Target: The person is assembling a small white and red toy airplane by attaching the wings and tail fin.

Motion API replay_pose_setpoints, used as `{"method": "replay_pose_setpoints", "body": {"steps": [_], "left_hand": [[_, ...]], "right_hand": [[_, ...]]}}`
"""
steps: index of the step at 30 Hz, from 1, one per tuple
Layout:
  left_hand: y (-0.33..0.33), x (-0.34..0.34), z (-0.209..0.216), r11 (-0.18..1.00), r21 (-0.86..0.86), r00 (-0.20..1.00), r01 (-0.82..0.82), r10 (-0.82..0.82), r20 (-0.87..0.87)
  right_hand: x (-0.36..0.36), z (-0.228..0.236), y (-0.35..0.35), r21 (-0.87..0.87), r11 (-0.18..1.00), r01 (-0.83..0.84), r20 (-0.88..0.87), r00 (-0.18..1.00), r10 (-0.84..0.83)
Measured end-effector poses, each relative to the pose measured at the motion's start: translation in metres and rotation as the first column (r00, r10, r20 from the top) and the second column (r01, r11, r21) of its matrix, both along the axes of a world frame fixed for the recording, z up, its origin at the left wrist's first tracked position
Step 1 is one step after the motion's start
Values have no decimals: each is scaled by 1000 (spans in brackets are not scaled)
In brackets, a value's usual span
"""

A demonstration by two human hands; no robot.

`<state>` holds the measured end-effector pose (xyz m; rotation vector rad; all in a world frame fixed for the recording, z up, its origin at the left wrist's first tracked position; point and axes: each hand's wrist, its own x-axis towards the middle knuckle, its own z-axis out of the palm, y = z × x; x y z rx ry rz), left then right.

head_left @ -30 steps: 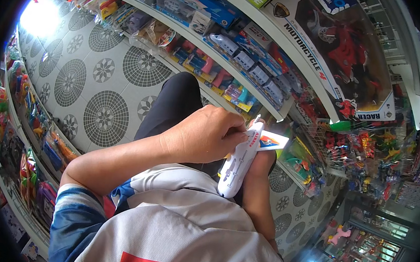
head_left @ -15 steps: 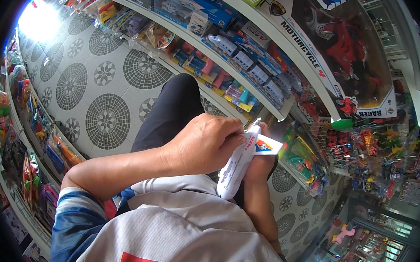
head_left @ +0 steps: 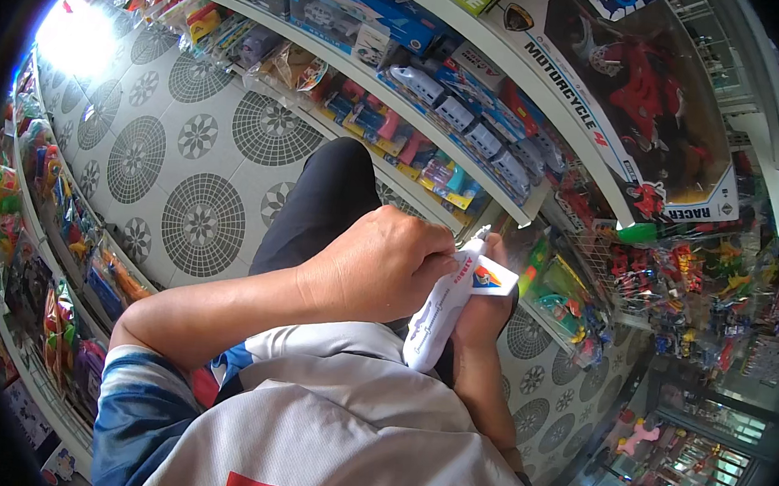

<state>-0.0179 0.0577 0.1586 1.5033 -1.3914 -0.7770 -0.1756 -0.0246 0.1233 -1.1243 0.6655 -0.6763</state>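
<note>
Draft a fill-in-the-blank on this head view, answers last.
1. The toy plane has a mainly ____ body.
2. Its tail fin lies in front of the person's ____ hand.
3. The boxed toy motorcycle has ____ bodywork.
4. The large grid patterns on the floor are ____ in outline.

Missing words: white; right; red; round.
</note>
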Motion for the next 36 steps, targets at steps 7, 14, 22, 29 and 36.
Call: {"method": "replay_pose_setpoints", "body": {"steps": [7, 14, 22, 29, 36], "left_hand": [[2, 2, -6, 995, -96, 999, -8, 11, 30], [-1, 7, 1, 998, -47, 998, 45, -43, 47], [-5, 5, -1, 1000, 10, 999, 27, -27, -35], [-11, 4, 0, 1000, -12, 1000, 14, -14, 24], [-7, 4, -6, 995, 50, 990, 88, -81, -115]], "right_hand": [[6, 13, 5, -160, 987, 6, -101, 995, -22], [7, 11, 4, -219, 975, 37, -205, 975, -84], [7, 11, 7, -341, 939, 51, -270, 951, -150], [8, 7, -3, -121, 987, 104, -116, 986, -118], [6, 2, -6, -33, 987, 157, -126, 979, -160]]}}
